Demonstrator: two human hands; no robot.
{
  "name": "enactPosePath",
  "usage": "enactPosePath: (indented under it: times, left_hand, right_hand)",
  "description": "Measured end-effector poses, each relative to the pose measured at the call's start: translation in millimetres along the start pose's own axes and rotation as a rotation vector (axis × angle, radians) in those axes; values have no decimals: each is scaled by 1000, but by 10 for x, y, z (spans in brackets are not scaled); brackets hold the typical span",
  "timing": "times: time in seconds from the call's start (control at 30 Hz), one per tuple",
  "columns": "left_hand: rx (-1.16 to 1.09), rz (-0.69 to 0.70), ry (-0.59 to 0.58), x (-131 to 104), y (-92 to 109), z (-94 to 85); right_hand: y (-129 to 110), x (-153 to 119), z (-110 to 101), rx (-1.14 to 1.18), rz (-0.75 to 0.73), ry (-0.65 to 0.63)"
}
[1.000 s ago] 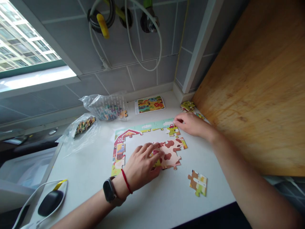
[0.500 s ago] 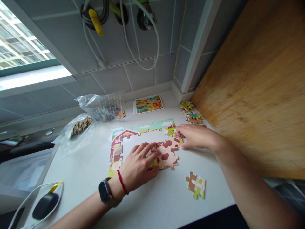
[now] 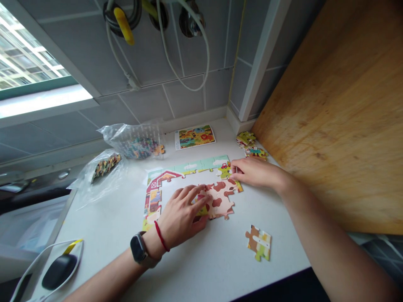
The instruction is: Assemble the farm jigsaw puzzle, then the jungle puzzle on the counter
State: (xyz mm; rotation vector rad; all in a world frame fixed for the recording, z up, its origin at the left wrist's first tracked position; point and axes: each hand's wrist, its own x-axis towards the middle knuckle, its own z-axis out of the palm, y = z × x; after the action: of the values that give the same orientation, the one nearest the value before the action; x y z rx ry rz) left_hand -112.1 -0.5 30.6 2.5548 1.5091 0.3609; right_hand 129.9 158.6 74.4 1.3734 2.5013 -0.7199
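1. Resting flat, fingers loosely spread, your left hand (image 3: 182, 212) covers the left end of the cow section (image 3: 220, 204); it grips nothing that shows.
2. Your right hand (image 3: 252, 171) holds thumb and fingers close together beside the tractor piece (image 3: 224, 171); whether it pinches anything, I cannot tell.
3. The partly built puzzle (image 3: 217, 193) lies flat on the counter (image 3: 189, 272), between its back and front edges.
4. Pushing unevenly with your right hand could buckle the top strip (image 3: 192, 167), which looks mostly one row deep and likely bends at its joints.
5. Leaning or dragging with your left hand could slide the cow section toward the barn column (image 3: 151, 205), since bare counter lies between them.
6. Dropping your right forearm (image 3: 304, 218) could sweep the loose chunk (image 3: 262, 246) toward the counter's front edge, which lies near it.
7. The puzzle's picture points its top toward the counter's back edge; the tractor and barn roof stand that way. Its longest visible run goes left to right, roughly along that edge. The cow section seems to share that axis, though your hand hides one end.
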Motion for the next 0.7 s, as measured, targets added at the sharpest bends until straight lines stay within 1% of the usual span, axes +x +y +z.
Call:
enactPosePath:
  times: [0.1,0.23,0.37,0.57,0.63,0.7]
  left_hand:
    - [-3,5,-5,1,-24,-1]
    - [6,5,-14,0,-57,-2]
    - [-14,23,-14,-5,-82,0]
    - [-11,24,-28,11,-120,-2]
    - [1,20,-39,8,-116,-8]
    - [29,10,-61,-20,-92,-23]
  right_hand:
    - [17,65,45,-25,31,38]
    - [54,121,101,21,18,69]
    - [76,134,110,87,19,46]
    - [63,130,76,104,46,42]
    - [75,134,74,106,43,32]
    - [103,156,85,125,29,51]
